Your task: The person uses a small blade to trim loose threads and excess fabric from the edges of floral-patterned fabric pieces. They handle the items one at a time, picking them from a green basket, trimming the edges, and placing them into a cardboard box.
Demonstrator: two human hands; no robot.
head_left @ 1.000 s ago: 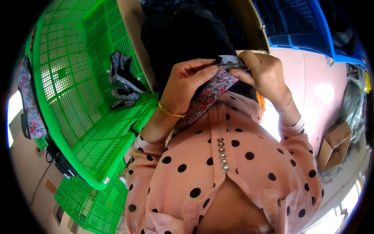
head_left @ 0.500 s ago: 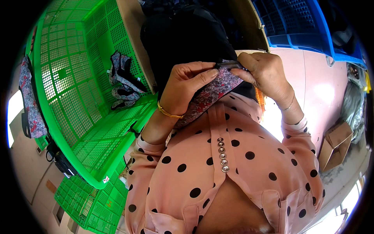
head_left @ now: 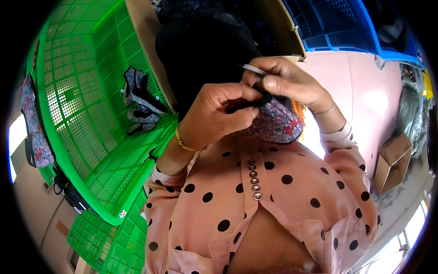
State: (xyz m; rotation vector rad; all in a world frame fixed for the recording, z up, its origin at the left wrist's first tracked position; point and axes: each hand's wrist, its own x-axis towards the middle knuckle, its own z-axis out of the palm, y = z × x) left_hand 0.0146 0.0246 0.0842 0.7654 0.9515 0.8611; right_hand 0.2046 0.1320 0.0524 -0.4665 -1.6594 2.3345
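Observation:
A floral fabric piece [head_left: 278, 122] with dark edging is held up in front of my chest, its rounded end pointing right. My left hand [head_left: 221, 109] pinches its dark edge between thumb and fingers. Close against it, my right hand [head_left: 292, 83] is closed at the top of the same edge, thumb bent over the fingers. A thin pale strip [head_left: 254, 69] sticks out past the right fingers; whether it is a tool or a tag cannot be told. The spot where both hands meet is partly hidden by the fingers.
At left stands a big green mesh crate [head_left: 105, 169] with floral, black-edged pieces [head_left: 141, 102] inside. Another floral piece [head_left: 36, 123] hangs over its outer rim. A cardboard box edge [head_left: 150, 43] rises ahead, a blue crate [head_left: 337, 27] at far right, and a small carton [head_left: 393, 164] at right.
The fabric's free end has swung from lower left to lower right. Both hands have drawn together around its dark edge, and the pale strip now shows by the right fingers.

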